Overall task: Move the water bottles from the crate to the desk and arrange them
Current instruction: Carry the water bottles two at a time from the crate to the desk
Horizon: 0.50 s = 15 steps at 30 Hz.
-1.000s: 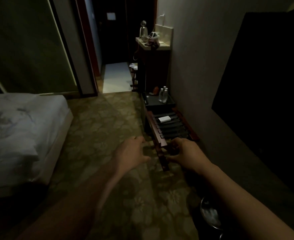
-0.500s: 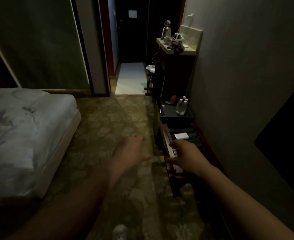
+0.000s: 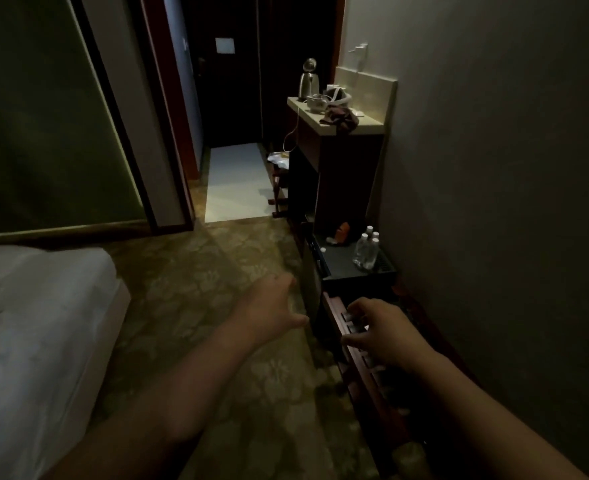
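Both arms are stretched forward in a dim room. The left hand [image 3: 268, 306] is held open above the carpet [image 3: 196, 282], the right hand [image 3: 386, 332] over a slatted wooden rack [image 3: 365, 368]. Clear water bottles [image 3: 366, 252] are seen upright in a dark crate [image 3: 358, 273] beyond it.

Dim room, patterned carpet [image 3: 196, 285], white bed [image 3: 33, 327], grey wall [image 3: 493, 168]

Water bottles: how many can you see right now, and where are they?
4, judging by the white caps: the water bottles stand clustered on the right side of the black crate, against the wall, beyond both hands. The room is dim, so others may be hidden.
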### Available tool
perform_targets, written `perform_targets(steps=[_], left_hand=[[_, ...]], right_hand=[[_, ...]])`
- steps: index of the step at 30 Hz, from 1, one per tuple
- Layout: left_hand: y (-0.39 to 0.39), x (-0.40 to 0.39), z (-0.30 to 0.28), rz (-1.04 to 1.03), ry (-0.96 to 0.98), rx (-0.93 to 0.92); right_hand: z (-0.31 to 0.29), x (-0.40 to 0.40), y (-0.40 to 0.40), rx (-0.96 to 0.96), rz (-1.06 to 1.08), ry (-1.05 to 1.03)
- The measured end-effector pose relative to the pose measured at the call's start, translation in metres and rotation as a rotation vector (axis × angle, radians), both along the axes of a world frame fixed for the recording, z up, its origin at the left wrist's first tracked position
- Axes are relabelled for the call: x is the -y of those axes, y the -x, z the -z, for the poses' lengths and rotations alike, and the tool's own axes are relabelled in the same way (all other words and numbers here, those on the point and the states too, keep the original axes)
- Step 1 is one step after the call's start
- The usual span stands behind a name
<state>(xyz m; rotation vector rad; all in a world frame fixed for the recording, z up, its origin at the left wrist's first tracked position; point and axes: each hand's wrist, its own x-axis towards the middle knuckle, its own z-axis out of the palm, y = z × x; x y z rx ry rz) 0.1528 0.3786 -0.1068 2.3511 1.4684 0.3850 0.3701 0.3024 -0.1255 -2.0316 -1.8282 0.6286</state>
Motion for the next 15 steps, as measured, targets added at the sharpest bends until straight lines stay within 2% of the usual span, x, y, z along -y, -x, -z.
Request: perform_targets(steps=[5,15], left_hand=[[-0.046,-0.099,0.011,0.081,0.001,0.017],[-0.17,-0.305,0.006,0.181,-0.051,-0.093]], right_hand=[[0.013,-0.087,-0.038,-0.004,0.087,-0.015],[0.037,-0.288,-0.151,-0.023,0.158,-0.004]])
